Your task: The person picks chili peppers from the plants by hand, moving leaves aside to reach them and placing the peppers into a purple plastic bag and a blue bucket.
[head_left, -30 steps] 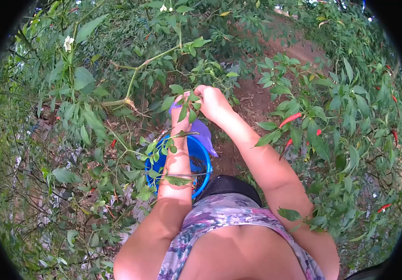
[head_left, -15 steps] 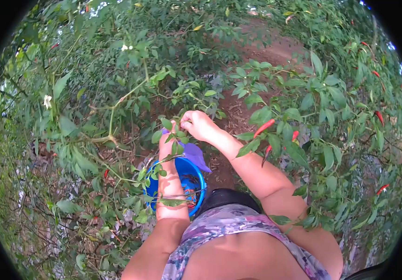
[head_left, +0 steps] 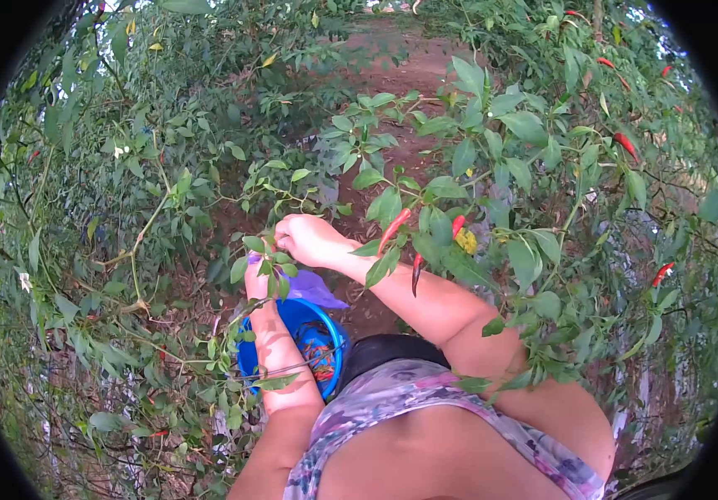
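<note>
My right hand (head_left: 308, 240) is closed at a leafy twig, its thumb and fingers pressed together; what they hold is too small to name. Just left of it, my left hand (head_left: 257, 271) is mostly covered by leaves (head_left: 275, 268), so its fingers do not show. A purple cloth or bag (head_left: 312, 288) hangs beside my left hand. Below, a blue bucket (head_left: 338, 333) stands behind my left forearm, with red and dark chili peppers (head_left: 318, 353) inside.
Red chilies (head_left: 394, 231) hang among leaves above my right forearm, with more (head_left: 625, 147) at the upper right. A bare branch (head_left: 137, 250) reaches in from the left. A dirt path (head_left: 392, 62) runs between the dense plants.
The view has shifted, so both hands, the bucket and the nearby chilies appear further left. My right hand stays close to the left one at the twig.
</note>
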